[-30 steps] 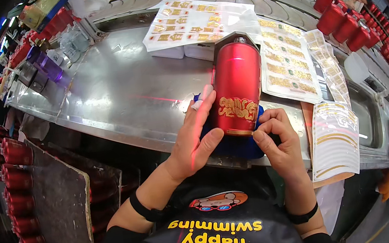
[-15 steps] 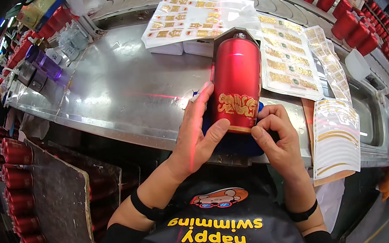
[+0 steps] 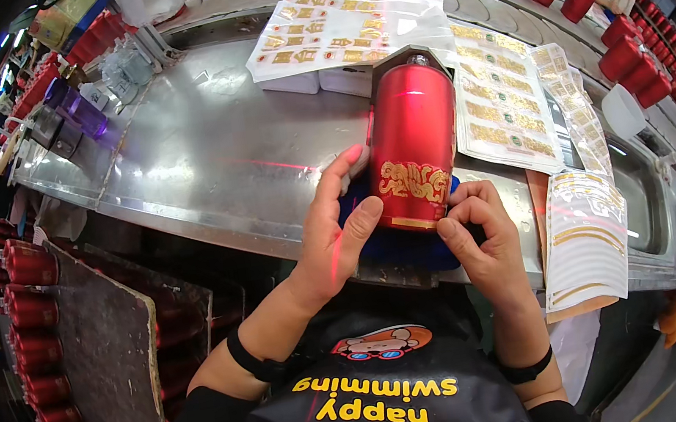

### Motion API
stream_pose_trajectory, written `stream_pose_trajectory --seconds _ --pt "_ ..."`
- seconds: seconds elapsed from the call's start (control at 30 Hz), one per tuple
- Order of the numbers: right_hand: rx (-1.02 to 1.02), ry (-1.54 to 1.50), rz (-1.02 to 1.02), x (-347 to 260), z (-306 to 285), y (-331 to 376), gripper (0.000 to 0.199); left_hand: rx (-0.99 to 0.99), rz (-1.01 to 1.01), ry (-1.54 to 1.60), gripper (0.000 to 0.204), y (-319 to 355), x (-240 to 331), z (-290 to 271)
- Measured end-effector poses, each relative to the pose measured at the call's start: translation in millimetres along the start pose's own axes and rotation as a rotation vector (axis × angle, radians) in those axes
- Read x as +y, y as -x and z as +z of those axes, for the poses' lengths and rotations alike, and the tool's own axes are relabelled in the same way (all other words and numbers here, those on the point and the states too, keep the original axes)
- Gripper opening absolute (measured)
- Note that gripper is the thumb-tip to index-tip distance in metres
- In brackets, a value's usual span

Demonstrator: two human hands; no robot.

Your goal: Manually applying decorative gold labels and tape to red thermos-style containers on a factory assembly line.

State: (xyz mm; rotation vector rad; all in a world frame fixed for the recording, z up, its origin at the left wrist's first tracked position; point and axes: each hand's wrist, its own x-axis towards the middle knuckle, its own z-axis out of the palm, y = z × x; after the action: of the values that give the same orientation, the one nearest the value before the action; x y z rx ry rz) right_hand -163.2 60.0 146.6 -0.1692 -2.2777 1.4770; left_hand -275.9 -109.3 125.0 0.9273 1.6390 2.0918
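Note:
A glossy red bottle (image 3: 411, 120) with a gold dragon-like decal (image 3: 414, 182) lies tilted in a dark angular holder (image 3: 377, 78), its base toward me. Blue cloth (image 3: 407, 251) shows beneath the base. A gold band (image 3: 413, 222) runs along part of the bottle's bottom edge. My left hand (image 3: 331, 233) is open beside the bottle, thumb and index finger apart; a small whitish piece (image 3: 356, 161) is at its fingertips, its kind unclear. At the base's lower right corner, my right hand (image 3: 487, 238) is closed, thumb and curled fingers on the bottle's edge.
Sheets of gold decals (image 3: 503, 104) lie right of the bottle, with a white sheet of gold bands (image 3: 585, 242) nearer me. Beyond are a steel sink (image 3: 648, 196) and a curved conveyor (image 3: 465, 11) with red bottles. Left stand a purple bottle (image 3: 82, 112) and a brown board (image 3: 109, 352).
My left hand has drawn slightly left and its thumb has come away from the bottle's lower side. The right hand has barely moved. Red bottles on the conveyor have shifted.

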Motion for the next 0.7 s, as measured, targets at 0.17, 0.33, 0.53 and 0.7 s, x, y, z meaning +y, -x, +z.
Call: stream_pose_trajectory --seconds 0.17,0.33,0.53,0.7 --pt "0.004 0.008 -0.011 -1 0 0 0.017 0.023 -0.019 -0.115 0.066 0 1 2" --pt "-0.019 0.019 0.006 -3 -1 0 0.017 0.009 -0.021 -0.277 0.074 1 0 0" --pt "-0.048 -0.007 0.008 -1 -4 -1 0.016 0.146 0.306 -0.580 0.054 2 0 1" --pt "-0.130 -0.041 0.042 3 -12 -3 0.017 -0.119 0.840 -0.949 0.028 3 9 -9"
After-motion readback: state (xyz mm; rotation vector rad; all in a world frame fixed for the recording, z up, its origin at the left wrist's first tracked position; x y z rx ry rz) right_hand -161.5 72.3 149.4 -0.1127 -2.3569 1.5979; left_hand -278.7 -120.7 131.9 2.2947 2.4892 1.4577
